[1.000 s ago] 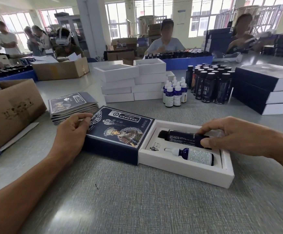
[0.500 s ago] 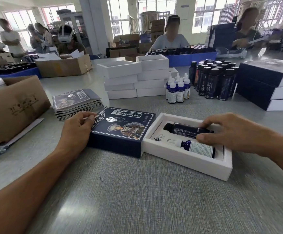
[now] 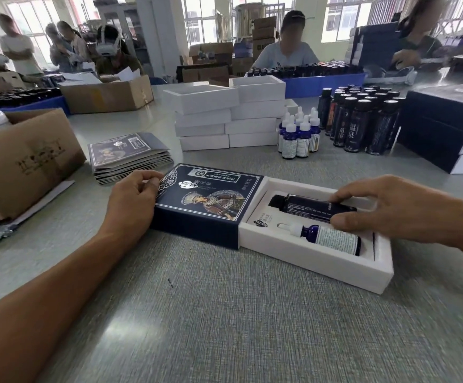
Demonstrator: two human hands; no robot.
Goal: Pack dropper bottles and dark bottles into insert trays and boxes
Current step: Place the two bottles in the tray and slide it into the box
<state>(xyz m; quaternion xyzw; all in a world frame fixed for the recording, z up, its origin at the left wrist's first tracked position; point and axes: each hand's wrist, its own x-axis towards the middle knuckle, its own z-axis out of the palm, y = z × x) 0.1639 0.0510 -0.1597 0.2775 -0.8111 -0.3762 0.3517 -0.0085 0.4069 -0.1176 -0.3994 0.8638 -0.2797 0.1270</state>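
Left hand (image 3: 133, 200) grips sleeve (image 3: 208, 200); right hand (image 3: 390, 205) pinches dark bottle (image 3: 307, 208).

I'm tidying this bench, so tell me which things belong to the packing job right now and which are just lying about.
In use:
- white insert tray
- dark blue printed sleeve box
- dark bottle, under right hand
- blue dropper bottle
- left hand, on the sleeve

Lying about:
- brown cardboard carton
- stack of printed leaflets

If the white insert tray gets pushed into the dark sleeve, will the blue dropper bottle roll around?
Probably not: the blue dropper bottle with white cap lies in a fitted slot of the white insert tray. It looks like glass, so likely fragile. Lifted out, its round body would probably roll.
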